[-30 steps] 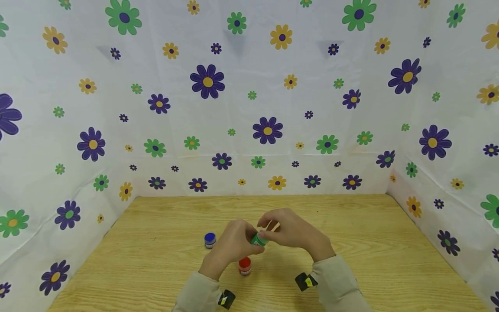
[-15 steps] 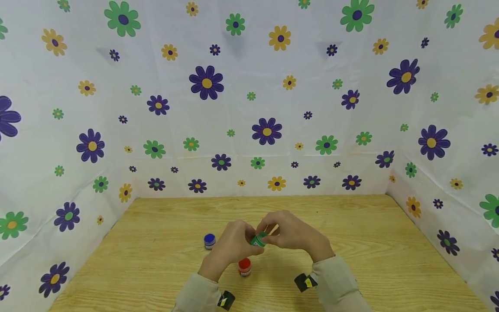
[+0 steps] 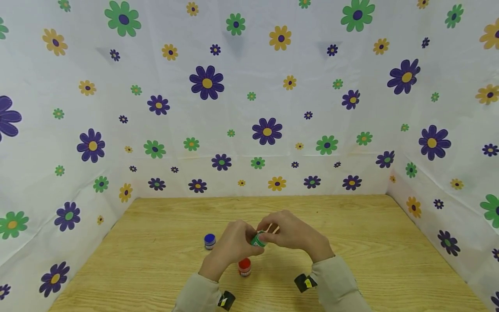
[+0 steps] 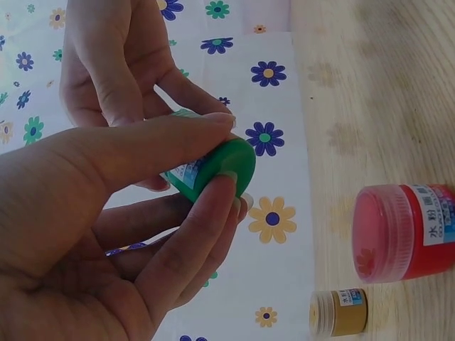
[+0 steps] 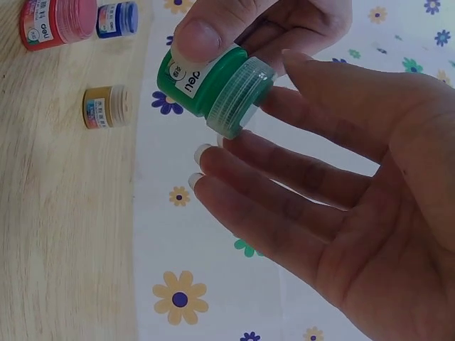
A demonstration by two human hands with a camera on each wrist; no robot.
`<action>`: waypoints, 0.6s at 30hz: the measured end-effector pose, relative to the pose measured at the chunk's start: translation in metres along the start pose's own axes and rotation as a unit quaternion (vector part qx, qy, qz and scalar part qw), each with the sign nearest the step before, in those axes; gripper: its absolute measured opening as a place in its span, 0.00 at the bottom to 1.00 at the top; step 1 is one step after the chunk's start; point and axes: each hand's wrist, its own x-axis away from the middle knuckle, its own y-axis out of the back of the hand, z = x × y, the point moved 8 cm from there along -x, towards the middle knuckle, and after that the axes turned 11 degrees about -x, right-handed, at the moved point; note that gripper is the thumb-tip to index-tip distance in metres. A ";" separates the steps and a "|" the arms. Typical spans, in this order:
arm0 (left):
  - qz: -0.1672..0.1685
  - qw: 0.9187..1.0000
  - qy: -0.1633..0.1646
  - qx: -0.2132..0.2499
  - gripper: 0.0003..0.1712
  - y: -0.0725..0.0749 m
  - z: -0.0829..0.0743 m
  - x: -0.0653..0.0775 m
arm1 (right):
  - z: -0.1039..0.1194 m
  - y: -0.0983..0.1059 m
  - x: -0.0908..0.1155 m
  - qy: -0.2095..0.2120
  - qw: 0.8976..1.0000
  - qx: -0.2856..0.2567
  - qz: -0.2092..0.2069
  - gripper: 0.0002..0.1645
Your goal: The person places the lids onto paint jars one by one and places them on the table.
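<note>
A small green paint jar [image 5: 173,87] is gripped by my left hand [image 3: 234,242], thumb on its label side and fingers against its base. It is tilted, with its clear ribbed lid [image 5: 231,99] toward my right hand [image 3: 290,232]. My right thumb and fingertips are at that lid, the other fingers extended beside it. In the left wrist view my left thumb and fingers partly cover the green jar. A red paint jar [image 3: 244,267] stands on the table just below my left hand. To the left is a blue paint jar [image 3: 209,241].
An ochre paint jar [image 4: 340,312] stands on the table; my left hand hides it in the head view. The wooden table [image 3: 370,242] ends at white walls [image 3: 241,108] printed with flowers at the back and both sides.
My right thumb drew back slightly from the green jar's lid half a second ago and is now over it once more. The left hand and the other jars have stayed put.
</note>
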 end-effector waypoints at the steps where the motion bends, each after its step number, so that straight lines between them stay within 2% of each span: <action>1: 0.001 1.000 0.002 0.001 0.10 0.000 0.000 0.000 | 0.000 0.000 0.000 -0.001 1.000 -0.002 -0.002 0.12; 5: 0.002 1.000 0.009 0.005 0.09 0.002 0.002 0.001 | 0.000 0.001 0.001 -0.004 1.000 -0.016 -0.003 0.13; 11: -0.003 1.000 0.000 0.006 0.07 0.002 0.001 0.001 | 0.006 -0.003 0.001 0.016 0.999 -0.036 0.015 0.11; 18: -0.003 1.000 -0.002 0.003 0.06 0.003 0.000 0.002 | 0.006 -0.004 0.000 0.025 0.999 -0.034 0.015 0.11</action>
